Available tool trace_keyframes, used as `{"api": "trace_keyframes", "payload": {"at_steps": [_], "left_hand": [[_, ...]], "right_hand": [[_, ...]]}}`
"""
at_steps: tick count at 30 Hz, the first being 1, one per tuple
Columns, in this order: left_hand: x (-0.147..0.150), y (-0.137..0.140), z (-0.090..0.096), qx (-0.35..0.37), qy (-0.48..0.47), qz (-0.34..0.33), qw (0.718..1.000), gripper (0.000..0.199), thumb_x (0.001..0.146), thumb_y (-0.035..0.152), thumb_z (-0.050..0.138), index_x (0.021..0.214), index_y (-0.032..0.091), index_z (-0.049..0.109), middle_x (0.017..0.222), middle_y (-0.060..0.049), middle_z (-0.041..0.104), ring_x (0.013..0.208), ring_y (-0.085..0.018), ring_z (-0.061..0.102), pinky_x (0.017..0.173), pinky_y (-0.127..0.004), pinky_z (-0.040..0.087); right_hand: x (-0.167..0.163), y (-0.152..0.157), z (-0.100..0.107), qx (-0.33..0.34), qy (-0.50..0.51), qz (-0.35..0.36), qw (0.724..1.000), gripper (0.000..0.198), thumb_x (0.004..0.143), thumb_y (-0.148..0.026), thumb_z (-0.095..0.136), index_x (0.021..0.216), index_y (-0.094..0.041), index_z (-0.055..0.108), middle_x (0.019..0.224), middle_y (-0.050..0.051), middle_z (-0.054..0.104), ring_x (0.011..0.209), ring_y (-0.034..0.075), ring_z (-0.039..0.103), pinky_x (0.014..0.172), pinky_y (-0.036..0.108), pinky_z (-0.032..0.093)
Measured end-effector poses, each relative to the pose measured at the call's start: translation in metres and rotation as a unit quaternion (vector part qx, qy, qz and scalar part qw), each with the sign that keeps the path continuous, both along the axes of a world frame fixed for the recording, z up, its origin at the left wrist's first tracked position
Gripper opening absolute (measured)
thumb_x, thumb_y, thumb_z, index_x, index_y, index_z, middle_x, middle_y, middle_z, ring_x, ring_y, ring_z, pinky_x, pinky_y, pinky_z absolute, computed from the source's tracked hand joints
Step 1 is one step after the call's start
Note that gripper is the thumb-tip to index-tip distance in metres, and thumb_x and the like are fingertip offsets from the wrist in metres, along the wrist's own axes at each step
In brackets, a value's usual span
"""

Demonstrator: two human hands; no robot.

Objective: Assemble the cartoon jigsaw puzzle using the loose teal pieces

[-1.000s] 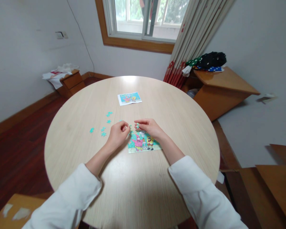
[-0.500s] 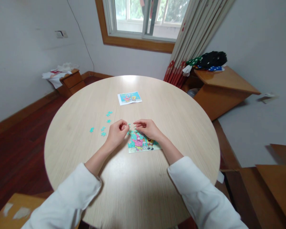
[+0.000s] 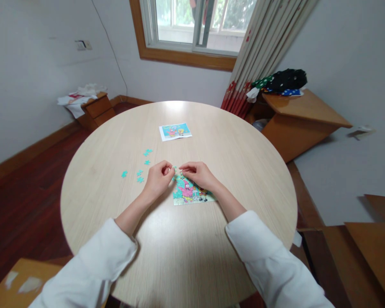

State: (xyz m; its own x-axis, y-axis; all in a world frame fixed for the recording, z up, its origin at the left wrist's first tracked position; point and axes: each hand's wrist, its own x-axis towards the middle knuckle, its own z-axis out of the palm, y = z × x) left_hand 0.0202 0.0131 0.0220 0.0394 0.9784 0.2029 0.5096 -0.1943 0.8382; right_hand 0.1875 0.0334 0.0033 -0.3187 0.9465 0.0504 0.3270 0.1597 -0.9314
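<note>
A partly joined jigsaw puzzle (image 3: 188,194) with a pink starfish and a yellow sponge figure lies flat on the round table (image 3: 167,248). At its upper left, my left hand (image 3: 159,177) is closed in a pinch on a small teal puzzle piece (image 3: 175,168), partly hidden by the fingertips. My right hand (image 3: 197,174) reaches over the puzzle's upper edge, fingers bent together toward the thumb. What its fingertips grip is too small to make out. The right hand and forearm cover the puzzle's upper right part.
Several loose teal puzzle pieces (image 3: 140,179) lie left of my left hand. Farther back on the table is a printed picture card (image 3: 176,131) with the same figures. A wooden cabinet (image 3: 301,115) bearing cloths stands beyond the right edge, near the curtain (image 3: 259,47).
Both hands stay almost in place, with only slight finger movement at the puzzle's upper left. The whole view has shifted a little; the loose pieces lie as before.
</note>
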Motion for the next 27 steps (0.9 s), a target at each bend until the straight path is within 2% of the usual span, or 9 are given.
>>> {"api": "trace_keyframes", "payload": {"at_steps": [10,19,27], "left_hand": [[-0.0001,0.0,0.0004,-0.007,-0.001,0.002,1.0,0.012,0.071,0.025,0.05,0.061,0.018,0.05,0.051,0.006,0.039,0.052,-0.011,0.039,0.053,-0.024,0.031],[-0.0002,0.0008,-0.0016,0.005,-0.01,0.0,1.0,0.013,0.071,0.025,0.05,0.06,0.018,0.05,0.05,0.006,0.039,0.051,-0.011,0.038,0.054,-0.024,0.03],[0.0,0.0011,-0.0019,0.002,-0.007,0.005,1.0,0.013,0.071,0.025,0.05,0.061,0.018,0.05,0.05,0.006,0.039,0.052,-0.01,0.038,0.053,-0.024,0.03]], "right_hand": [[0.0001,0.0013,-0.0027,0.016,-0.017,0.006,1.0,0.022,0.078,-0.017,0.056,0.094,-0.013,0.07,0.087,0.008,0.071,0.078,0.014,0.064,0.073,0.028,0.049],[0.0003,0.0016,-0.0065,0.027,-0.016,0.03,0.999,0.023,0.074,-0.014,0.057,0.094,-0.012,0.069,0.082,0.006,0.07,0.073,0.013,0.06,0.071,0.027,0.047],[0.0017,0.0008,-0.0057,0.049,-0.057,0.027,0.997,0.025,0.073,-0.013,0.061,0.096,-0.012,0.07,0.084,0.005,0.07,0.07,0.012,0.056,0.07,0.027,0.044]]}}
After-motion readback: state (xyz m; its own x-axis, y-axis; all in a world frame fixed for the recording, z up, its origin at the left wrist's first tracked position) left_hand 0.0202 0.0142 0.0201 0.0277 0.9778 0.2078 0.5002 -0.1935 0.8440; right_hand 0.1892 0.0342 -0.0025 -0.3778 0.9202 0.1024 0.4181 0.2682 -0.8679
